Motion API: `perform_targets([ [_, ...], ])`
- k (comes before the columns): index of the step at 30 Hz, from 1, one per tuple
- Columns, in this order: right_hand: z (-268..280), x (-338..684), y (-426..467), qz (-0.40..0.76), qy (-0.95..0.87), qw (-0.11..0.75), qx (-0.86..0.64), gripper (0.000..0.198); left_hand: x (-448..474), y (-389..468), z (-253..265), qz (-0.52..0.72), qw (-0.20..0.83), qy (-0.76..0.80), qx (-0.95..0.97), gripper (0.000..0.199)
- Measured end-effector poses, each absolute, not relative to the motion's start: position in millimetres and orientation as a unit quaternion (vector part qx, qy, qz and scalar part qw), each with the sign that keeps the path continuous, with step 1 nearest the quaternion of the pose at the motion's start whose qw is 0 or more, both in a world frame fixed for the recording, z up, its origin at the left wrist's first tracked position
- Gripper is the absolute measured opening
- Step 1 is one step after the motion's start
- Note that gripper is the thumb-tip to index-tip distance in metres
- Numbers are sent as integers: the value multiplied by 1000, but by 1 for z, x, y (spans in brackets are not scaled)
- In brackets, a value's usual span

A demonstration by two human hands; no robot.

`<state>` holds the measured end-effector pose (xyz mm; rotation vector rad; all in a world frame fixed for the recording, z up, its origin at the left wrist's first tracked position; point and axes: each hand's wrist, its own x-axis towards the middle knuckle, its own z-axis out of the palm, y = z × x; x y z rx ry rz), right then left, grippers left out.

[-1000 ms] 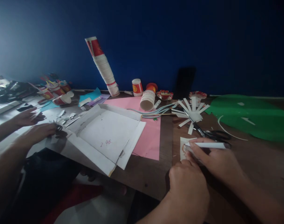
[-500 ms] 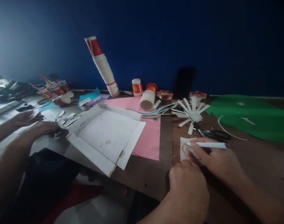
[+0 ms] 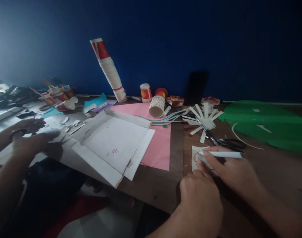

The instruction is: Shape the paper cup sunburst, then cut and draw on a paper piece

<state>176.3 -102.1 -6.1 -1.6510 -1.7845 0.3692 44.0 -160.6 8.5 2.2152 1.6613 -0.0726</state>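
Note:
My right hand [image 3: 235, 168] is closed around a white marker [image 3: 222, 154], its tip against a small cream piece of paper [image 3: 195, 158] on the brown table. A curved orange-brown line shows on that paper. Curled up in front of it, my left hand [image 3: 202, 195] holds the paper's near edge with its fingertips; part of the paper is hidden beneath both hands. Just beyond my right hand lie black-handled scissors [image 3: 231, 143], their blades over a white paper cutout with strips spreading outward [image 3: 207, 124].
A shallow white box [image 3: 111, 138] overlaps a pink sheet [image 3: 158, 152]. Behind stand a tall leaning stack of paper cups [image 3: 110, 71] and more cups [image 3: 146, 92]. Green sheet [image 3: 265, 122] lies right. At left, another person's hands [image 3: 29, 138] hold dark-handled scissors [image 3: 17, 133].
The other person's nearer hand has drawn back left from the white box, and dark scissor handles now show there. My hands, the marker and the paper stay almost still.

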Motion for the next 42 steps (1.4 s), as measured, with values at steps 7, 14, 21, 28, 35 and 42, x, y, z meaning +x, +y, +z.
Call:
perform_targets([
  [7,-2,174,-104,146,-682,334,-635,25,44,-162,9,-17,180,592,786,48],
  [14,4,179,-109,119,-631,377,-667,31,46,-162,1,-1,159,599,784,60],
  [21,0,181,-106,120,-657,375,-643,33,46,-163,0,-2,156,599,786,62],
  [28,-4,179,-106,144,-673,375,-621,25,44,-164,2,-2,155,592,791,58],
  [35,-8,179,-102,140,-680,359,-624,26,43,-166,5,5,143,592,793,53],
  [42,-7,178,-101,143,-682,347,-628,32,44,-167,3,3,142,589,795,57],
])
